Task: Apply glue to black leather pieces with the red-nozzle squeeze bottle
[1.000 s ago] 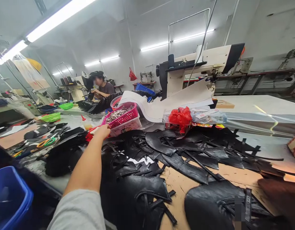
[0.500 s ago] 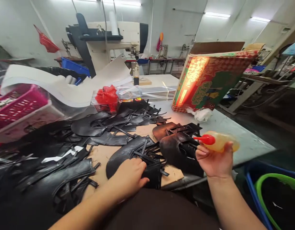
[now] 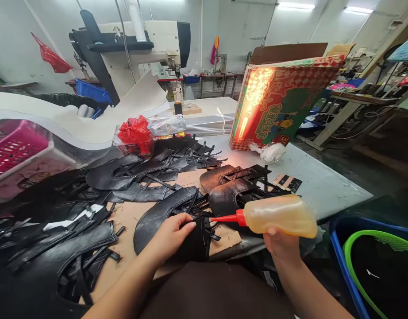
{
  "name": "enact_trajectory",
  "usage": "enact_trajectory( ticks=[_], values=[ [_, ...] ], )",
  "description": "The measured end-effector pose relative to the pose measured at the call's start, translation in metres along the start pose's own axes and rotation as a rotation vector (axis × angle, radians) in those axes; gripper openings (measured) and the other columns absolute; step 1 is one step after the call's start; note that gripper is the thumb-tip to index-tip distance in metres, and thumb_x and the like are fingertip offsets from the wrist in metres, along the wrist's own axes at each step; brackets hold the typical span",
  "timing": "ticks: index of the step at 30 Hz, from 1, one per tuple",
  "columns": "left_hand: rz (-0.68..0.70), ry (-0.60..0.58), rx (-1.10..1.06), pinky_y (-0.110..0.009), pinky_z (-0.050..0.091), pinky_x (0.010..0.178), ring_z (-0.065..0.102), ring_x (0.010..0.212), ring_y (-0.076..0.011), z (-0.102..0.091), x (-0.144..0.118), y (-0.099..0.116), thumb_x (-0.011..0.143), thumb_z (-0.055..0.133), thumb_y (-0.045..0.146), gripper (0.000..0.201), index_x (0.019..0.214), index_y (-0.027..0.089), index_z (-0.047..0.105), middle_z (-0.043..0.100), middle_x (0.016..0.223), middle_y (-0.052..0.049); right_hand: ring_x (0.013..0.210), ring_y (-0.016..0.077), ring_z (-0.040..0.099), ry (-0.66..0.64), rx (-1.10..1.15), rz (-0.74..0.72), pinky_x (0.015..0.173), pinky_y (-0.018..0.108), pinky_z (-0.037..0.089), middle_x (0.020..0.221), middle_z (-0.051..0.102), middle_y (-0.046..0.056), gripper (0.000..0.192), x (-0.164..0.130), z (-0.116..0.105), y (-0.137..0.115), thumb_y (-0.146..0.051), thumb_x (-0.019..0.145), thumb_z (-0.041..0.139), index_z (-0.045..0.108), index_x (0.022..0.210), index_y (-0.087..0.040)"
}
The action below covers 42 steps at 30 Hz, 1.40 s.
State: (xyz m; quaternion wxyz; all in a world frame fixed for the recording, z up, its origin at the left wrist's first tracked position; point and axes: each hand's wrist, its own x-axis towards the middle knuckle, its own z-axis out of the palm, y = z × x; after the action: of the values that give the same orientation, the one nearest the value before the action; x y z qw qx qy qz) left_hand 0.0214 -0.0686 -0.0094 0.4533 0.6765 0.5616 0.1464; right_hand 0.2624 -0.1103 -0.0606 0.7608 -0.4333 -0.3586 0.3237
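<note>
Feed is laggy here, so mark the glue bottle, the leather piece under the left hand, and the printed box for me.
glue bottle [image 3: 280, 215], head view, middle of its yellow body.
leather piece [image 3: 151, 219], head view, bare curved part.
printed box [image 3: 277, 104], head view, front face.

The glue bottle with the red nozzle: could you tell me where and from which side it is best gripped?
Grip the glue bottle around its wide, soft amber body, from below and behind, as the right hand does. It lies sideways with its thin red nozzle pointing left toward the black leather piece under the left hand, so the nozzle end should stay free.
</note>
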Motion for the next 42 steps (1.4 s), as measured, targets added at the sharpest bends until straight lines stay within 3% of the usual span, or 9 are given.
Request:
enact_trajectory(
  ticks=[3, 10, 16, 26, 33, 42],
  values=[
    [-0.038, 0.022, -0.129, -0.026, 0.030, 0.052, 0.039, 0.058, -0.0150, -0.003, -0.001, 0.004, 0.068, 0.048, 0.051, 0.031, 0.060, 0.021, 0.048, 0.044, 0.059, 0.003, 0.068, 0.0267, 0.065, -0.046, -0.059, -0.001, 0.062, 0.041, 0.057, 0.071, 0.067, 0.005, 0.063, -0.006, 0.006, 0.004, -0.057, 0.056, 0.078, 0.060, 0.106, -0.023],
    [-0.075, 0.010, -0.242, -0.025, 0.026, 0.049, 0.033, 0.055, -0.0126, -0.005, -0.002, 0.003, 0.062, 0.052, 0.059, 0.039, 0.058, 0.021, 0.047, 0.038, 0.056, 0.005, 0.066, 0.0279, 0.066, -0.056, -0.100, 0.016, 0.059, 0.040, 0.058, 0.067, 0.067, 0.005, 0.063, -0.007, 0.020, 0.003, -0.055, 0.054, 0.080, 0.063, 0.104, -0.021],
    [-0.082, -0.007, -0.285, -0.025, 0.024, 0.051, 0.030, 0.055, -0.0114, -0.006, -0.002, 0.004, 0.061, 0.054, 0.059, 0.040, 0.058, 0.020, 0.046, 0.036, 0.055, 0.006, 0.058, 0.0235, 0.063, -0.041, -0.104, 0.042, 0.062, 0.038, 0.058, 0.068, 0.067, 0.002, 0.061, -0.008, 0.017, 0.010, -0.055, 0.055, 0.080, 0.062, 0.103, -0.022],
    [-0.081, 0.000, -0.286, -0.025, 0.025, 0.054, 0.031, 0.056, -0.0125, -0.007, -0.003, 0.007, 0.059, 0.053, 0.061, 0.041, 0.058, 0.020, 0.047, 0.037, 0.055, 0.005, 0.074, 0.0246, 0.064, -0.061, -0.039, 0.097, 0.072, 0.039, 0.054, 0.078, 0.067, 0.005, 0.056, -0.004, 0.013, 0.022, -0.053, 0.061, 0.077, 0.061, 0.103, -0.020],
    [-0.086, 0.011, -0.284, -0.025, 0.024, 0.052, 0.030, 0.056, -0.0128, -0.007, -0.003, 0.006, 0.059, 0.053, 0.060, 0.040, 0.058, 0.021, 0.047, 0.036, 0.055, 0.004, 0.069, 0.0241, 0.062, -0.065, -0.001, 0.174, 0.063, 0.037, 0.055, 0.083, 0.066, 0.007, 0.069, -0.001, 0.025, 0.007, -0.058, 0.048, 0.079, 0.059, 0.103, -0.022],
    [-0.076, 0.046, -0.305, -0.025, 0.026, 0.050, 0.032, 0.053, -0.0118, -0.007, -0.001, 0.002, 0.062, 0.053, 0.059, 0.039, 0.058, 0.021, 0.046, 0.035, 0.054, 0.006, 0.075, 0.0272, 0.064, -0.232, 0.002, 0.288, 0.072, 0.044, 0.054, 0.078, 0.066, 0.009, 0.053, -0.007, -0.007, 0.032, -0.057, 0.054, 0.077, 0.063, 0.089, -0.021]
  ],
)
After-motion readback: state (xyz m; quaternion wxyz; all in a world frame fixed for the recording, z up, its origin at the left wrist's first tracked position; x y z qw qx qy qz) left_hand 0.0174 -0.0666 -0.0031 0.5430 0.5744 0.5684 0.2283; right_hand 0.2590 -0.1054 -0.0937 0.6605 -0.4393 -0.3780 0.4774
